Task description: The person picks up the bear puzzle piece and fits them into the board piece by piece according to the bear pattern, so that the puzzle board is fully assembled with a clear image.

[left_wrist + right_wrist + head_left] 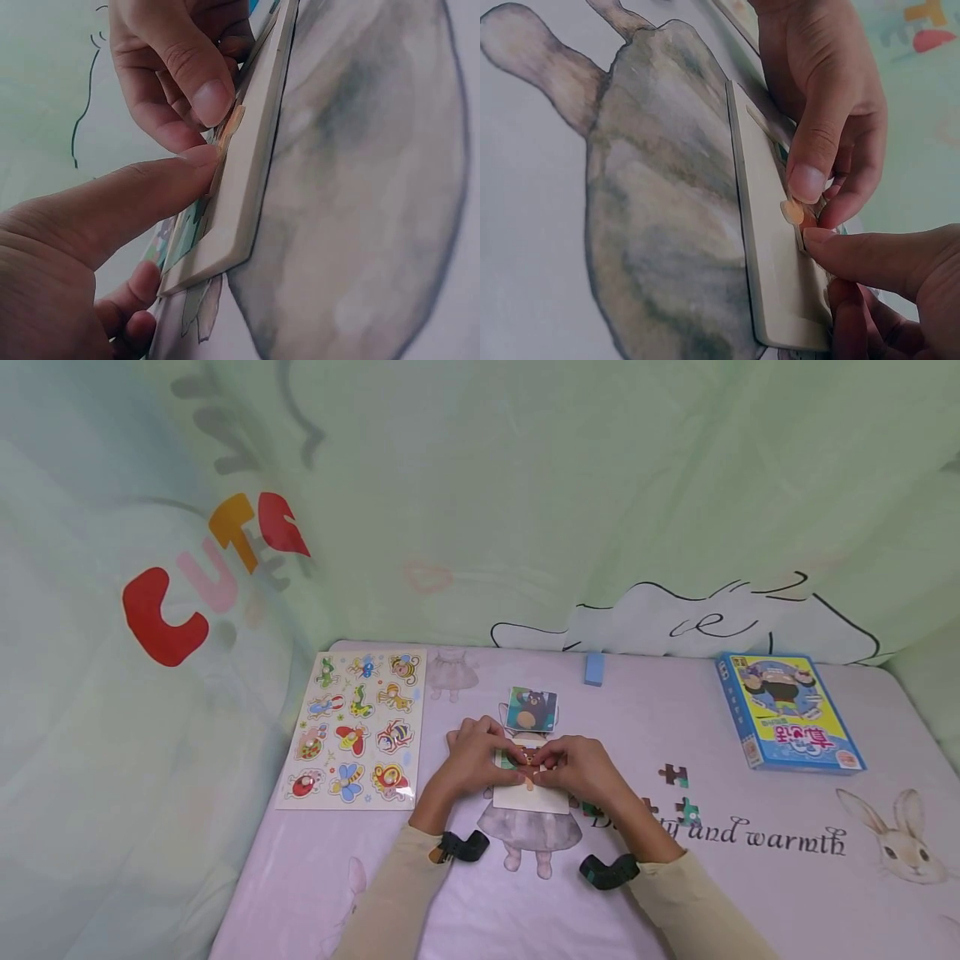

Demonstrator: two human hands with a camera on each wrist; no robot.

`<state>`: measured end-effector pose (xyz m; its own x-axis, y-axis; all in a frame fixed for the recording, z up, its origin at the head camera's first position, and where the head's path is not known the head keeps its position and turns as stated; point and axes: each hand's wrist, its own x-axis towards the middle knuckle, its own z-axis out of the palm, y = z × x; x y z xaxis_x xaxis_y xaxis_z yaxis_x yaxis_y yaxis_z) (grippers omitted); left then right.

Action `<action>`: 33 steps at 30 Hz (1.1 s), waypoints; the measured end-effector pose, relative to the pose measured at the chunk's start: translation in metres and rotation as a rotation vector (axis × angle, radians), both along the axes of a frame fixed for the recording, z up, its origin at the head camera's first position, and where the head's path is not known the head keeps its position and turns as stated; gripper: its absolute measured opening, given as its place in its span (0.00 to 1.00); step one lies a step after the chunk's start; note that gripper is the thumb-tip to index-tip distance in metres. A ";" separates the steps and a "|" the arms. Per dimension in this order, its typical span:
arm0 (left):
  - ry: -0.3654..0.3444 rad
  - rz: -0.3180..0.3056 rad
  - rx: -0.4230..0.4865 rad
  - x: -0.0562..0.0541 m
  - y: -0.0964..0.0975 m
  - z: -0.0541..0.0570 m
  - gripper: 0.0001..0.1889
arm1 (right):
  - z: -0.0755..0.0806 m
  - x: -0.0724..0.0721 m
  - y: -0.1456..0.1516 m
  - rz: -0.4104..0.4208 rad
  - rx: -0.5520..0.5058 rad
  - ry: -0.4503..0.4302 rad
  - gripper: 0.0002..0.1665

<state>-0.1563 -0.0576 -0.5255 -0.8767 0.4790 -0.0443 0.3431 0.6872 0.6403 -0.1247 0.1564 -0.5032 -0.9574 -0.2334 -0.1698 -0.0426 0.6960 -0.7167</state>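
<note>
My left hand (480, 762) and right hand (583, 768) were both clamped, thumb and finger, on a brown-and-orange puzzle piece (808, 223). The piece was located at the pale puzzle tray (517, 800) on the tabletop (300, 877); my fingertips partly covered it. Relative to the tray, the bear card (532, 710) lay at 12 o'clock, the blue block (594, 669) at 1 o'clock, the blue box (795, 710) between 2 and 3 o'clock, loose pieces (673, 774) near 3 o'clock, and the insect board (345, 806) between 9 and 10 o'clock.
</note>
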 end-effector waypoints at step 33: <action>0.001 0.033 -0.035 -0.001 0.004 -0.002 0.10 | 0.001 -0.004 -0.002 -0.002 0.012 -0.018 0.09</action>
